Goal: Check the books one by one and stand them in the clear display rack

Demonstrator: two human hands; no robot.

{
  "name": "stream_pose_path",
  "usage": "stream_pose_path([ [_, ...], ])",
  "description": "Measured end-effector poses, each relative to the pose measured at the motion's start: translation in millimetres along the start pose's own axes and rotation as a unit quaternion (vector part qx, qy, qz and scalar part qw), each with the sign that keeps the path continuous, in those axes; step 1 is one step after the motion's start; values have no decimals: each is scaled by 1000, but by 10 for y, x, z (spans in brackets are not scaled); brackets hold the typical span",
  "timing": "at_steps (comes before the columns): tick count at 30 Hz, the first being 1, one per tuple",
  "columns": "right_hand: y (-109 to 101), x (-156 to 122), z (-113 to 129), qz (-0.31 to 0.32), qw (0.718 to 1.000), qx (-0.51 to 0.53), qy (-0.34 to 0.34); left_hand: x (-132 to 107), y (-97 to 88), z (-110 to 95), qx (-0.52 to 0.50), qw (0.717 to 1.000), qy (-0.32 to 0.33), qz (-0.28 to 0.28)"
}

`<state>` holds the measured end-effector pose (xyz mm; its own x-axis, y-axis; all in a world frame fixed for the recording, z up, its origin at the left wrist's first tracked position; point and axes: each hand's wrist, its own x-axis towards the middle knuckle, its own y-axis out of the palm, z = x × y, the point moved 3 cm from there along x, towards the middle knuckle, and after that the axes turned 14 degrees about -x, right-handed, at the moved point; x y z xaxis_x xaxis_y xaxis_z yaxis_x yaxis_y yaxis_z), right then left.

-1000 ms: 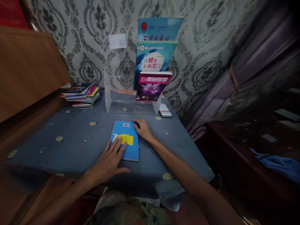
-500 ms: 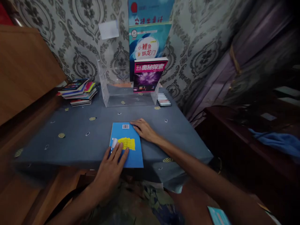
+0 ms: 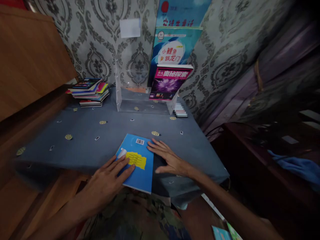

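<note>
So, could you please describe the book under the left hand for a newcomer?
On the grey tablecloth, find the left hand at the near edge. Partly beneath it is a blue book; unlike those in the clear acrylic rack or book stack, it lies alone, barcode and yellow patch up.

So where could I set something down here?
Bare tablecloth lies left of the blue book, toward the book stack, and between the right hand and the cloth's right edge. It's crowded by the left hand and in the right half of the clear stand.
</note>
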<state>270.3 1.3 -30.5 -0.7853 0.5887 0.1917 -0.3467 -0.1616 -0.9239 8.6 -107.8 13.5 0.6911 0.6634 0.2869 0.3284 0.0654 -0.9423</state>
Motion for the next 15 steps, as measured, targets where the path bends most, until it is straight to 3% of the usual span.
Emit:
stream_pose_path([
  [4,31,20,24,-59,998,5,13,59,-269,116,-97,994,-21,-34],
  [8,29,158,49,-148,987,23,60,226,-508,341,-215,961,-71,-157],
  [11,-31,267,66,-169,979,51,106,438,-582,584,-352,880,-126,-293],
  [13,-82,333,64,-178,972,74,134,602,-508,766,-460,793,-139,-374],
  [15,-120,397,46,-189,964,106,153,769,-323,942,-547,709,-149,-419],
])
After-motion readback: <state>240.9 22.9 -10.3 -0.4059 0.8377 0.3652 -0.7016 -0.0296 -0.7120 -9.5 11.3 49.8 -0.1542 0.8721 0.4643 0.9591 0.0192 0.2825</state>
